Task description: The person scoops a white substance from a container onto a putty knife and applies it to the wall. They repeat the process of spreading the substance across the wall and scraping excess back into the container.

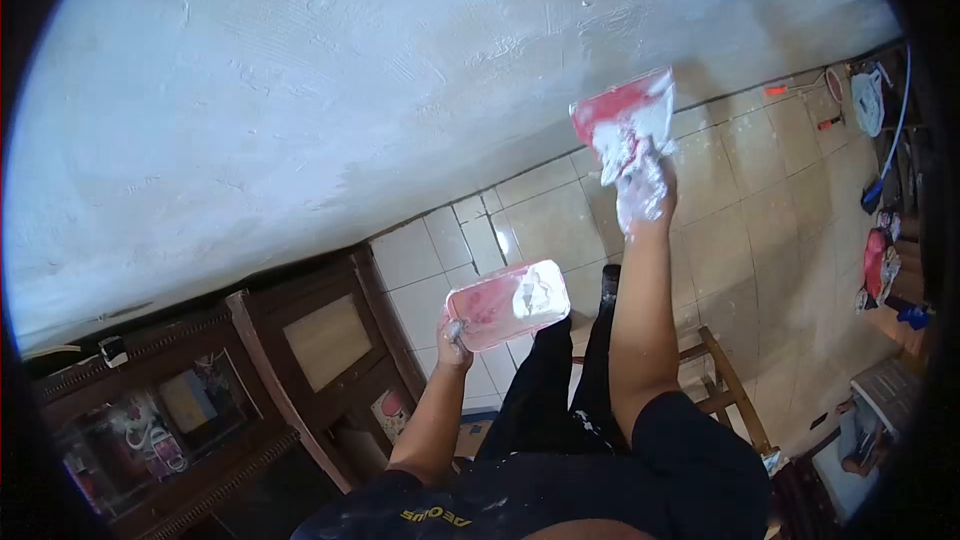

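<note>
My right hand (645, 190), coated in white paste, grips a red putty spreader (612, 110) by its narrow end. White paste covers the spreader's right side and lower part, and its wide edge points to the wall (330, 70); whether it touches cannot be told. In my left hand (455, 342) is a pinkish-red rectangular tray (480, 312), held at its left end with the thumb over the rim. A heap of white paste (540, 288) lies in the tray's right end. The wall has a pale, wet-looking coat with ridges and streaks.
A dark wooden cabinet (255, 340) with glass panels stands at lower left. A wooden chair (738, 395) is beside my legs on the tiled floor (740, 230). Orange-handled tools (830, 123) lie near the wall. A person (862, 440) is at lower right.
</note>
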Demonstrator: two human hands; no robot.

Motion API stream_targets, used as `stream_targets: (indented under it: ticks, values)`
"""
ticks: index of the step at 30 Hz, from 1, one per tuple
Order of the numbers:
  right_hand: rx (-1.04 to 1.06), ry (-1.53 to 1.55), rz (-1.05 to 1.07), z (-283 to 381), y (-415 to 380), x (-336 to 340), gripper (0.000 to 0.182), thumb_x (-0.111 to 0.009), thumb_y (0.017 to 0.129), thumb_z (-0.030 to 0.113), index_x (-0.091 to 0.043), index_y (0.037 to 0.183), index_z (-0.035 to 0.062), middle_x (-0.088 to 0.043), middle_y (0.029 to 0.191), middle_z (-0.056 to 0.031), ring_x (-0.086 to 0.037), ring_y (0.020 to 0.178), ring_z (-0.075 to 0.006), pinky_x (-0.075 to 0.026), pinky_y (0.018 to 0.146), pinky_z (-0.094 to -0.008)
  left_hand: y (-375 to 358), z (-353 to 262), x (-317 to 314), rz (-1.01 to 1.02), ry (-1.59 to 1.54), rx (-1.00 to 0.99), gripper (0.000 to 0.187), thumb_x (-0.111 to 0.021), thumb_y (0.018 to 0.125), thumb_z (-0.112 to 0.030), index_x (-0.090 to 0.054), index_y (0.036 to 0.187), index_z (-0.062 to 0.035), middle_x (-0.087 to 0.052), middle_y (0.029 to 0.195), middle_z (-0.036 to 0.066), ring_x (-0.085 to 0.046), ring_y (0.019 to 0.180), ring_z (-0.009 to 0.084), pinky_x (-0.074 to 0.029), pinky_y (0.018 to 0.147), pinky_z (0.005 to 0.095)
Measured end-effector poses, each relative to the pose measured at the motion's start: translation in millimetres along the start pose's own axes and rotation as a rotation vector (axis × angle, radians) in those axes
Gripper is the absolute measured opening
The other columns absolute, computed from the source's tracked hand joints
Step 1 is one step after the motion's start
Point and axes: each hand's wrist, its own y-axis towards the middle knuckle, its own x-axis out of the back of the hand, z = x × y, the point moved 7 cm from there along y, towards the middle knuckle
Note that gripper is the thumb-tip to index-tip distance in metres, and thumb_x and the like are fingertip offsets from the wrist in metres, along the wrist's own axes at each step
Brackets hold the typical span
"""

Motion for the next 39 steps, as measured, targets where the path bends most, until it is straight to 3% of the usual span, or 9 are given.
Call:
stream_targets:
  ticks: [5, 10, 11, 19, 20, 24, 29, 33, 39]
  values:
    - [0.026, 0.137, 0.184, -5, 6, -6, 0.042, -0.057, 0.090, 0.019, -0.044, 0.127, 0.0034, -0.052, 0.123, -0.0101, -0.049, 0.114, -0.0254, -0.041, 0.097, -0.0431, 3, 12, 12, -0.063, -0.017, 0.044, 0.067, -0.062, 0.072, -0.029, -0.042, 0.128, 0.0011, -0.052, 0.122, 0.015, -0.053, 0.113, 0.0286, -0.045, 0.097, 0.0414]
    - [-0.245, 0.105, -0.140, -100, 1, 82, 0.042, -0.053, 0.092, 0.023, -0.042, 0.128, 0.0046, -0.049, 0.128, -0.0129, -0.045, 0.122, -0.0271, -0.038, 0.103, -0.0438, 1, 18, 11, -0.054, -0.041, 0.053, 0.066, -0.061, 0.073, -0.029, -0.041, 0.130, -0.0025, -0.050, 0.125, 0.015, -0.050, 0.116, 0.0309, -0.043, 0.099, 0.0440]
    - [-0.194, 0.077, -0.123, -104, -2, 88, 0.040, -0.060, 0.090, 0.020, -0.046, 0.124, 0.0075, -0.053, 0.120, -0.0108, -0.051, 0.113, -0.0270, -0.046, 0.092, -0.0451, 2, 18, 7, 0.018, -0.061, 0.041, 0.067, -0.060, 0.073, -0.028, -0.040, 0.132, -0.0048, -0.048, 0.127, 0.014, -0.048, 0.118, 0.0317, -0.041, 0.100, 0.0458]
    - [-0.167, 0.103, -0.172, -111, 55, 41, 0.037, -0.056, 0.090, 0.021, -0.050, 0.123, 0.0071, -0.053, 0.123, -0.0115, -0.048, 0.117, -0.0278, -0.039, 0.099, -0.0445, 7, 30, 18, -0.065, -0.109, 0.102, 0.068, -0.060, 0.073, -0.031, -0.040, 0.132, -0.0051, -0.048, 0.128, 0.014, -0.048, 0.119, 0.0319, -0.041, 0.100, 0.0464]
    - [-0.145, 0.118, -0.219, -131, 67, 70, 0.029, -0.063, 0.086, 0.015, -0.055, 0.112, 0.0037, -0.060, 0.105, -0.0099, -0.058, 0.098, -0.0249, -0.049, 0.084, -0.0428, 6, 28, 18, -0.065, -0.078, 0.083, 0.066, -0.059, 0.074, -0.031, -0.041, 0.132, -0.0051, -0.048, 0.128, 0.014, -0.048, 0.118, 0.0320, -0.041, 0.100, 0.0465]
    - [-0.262, -0.049, -0.312, -163, 33, 154, 0.038, -0.065, 0.085, 0.016, -0.053, 0.118, 0.0020, -0.059, 0.112, -0.0115, -0.059, 0.100, -0.0247, -0.050, 0.084, -0.0394, 5, 28, 21, -0.101, -0.074, 0.114, 0.063, -0.058, 0.077, -0.032, -0.041, 0.131, -0.0057, -0.049, 0.127, 0.014, -0.049, 0.117, 0.0322, -0.041, 0.100, 0.0464]
    - [-0.132, 0.107, -0.109, -98, 18, 79, 0.038, -0.063, 0.087, 0.021, -0.052, 0.119, 0.0051, -0.055, 0.119, -0.0126, -0.053, 0.109, -0.0272, -0.045, 0.089, -0.0437, 10, 36, 30, -0.042, -0.058, 0.105, 0.058, -0.055, 0.083, -0.035, -0.041, 0.132, -0.0061, -0.049, 0.128, 0.014, -0.049, 0.117, 0.0323, -0.043, 0.099, 0.0463]
    - [-0.062, 0.033, -0.087, -59, 24, 1, 0.026, -0.062, 0.087, 0.019, -0.056, 0.107, 0.0035, -0.060, 0.101, -0.0080, -0.058, 0.094, -0.0226, -0.047, 0.080, -0.0399, 10, 40, 37, -0.090, -0.154, 0.092, 0.059, -0.060, 0.081, -0.033, -0.042, 0.129, -0.0024, -0.051, 0.125, 0.014, -0.051, 0.116, 0.0304, -0.043, 0.099, 0.0441]
    - [-0.259, -0.257, -0.287, -155, 17, 135, 0.039, -0.060, 0.087, 0.018, -0.051, 0.121, 0.0037, -0.058, 0.113, -0.0113, -0.056, 0.104, -0.0262, -0.043, 0.094, -0.0433, 12, 43, 47, -0.105, -0.076, 0.031, 0.062, -0.061, 0.078, -0.031, -0.042, 0.129, -0.0033, -0.051, 0.125, 0.014, -0.051, 0.116, 0.0306, -0.044, 0.098, 0.0441]
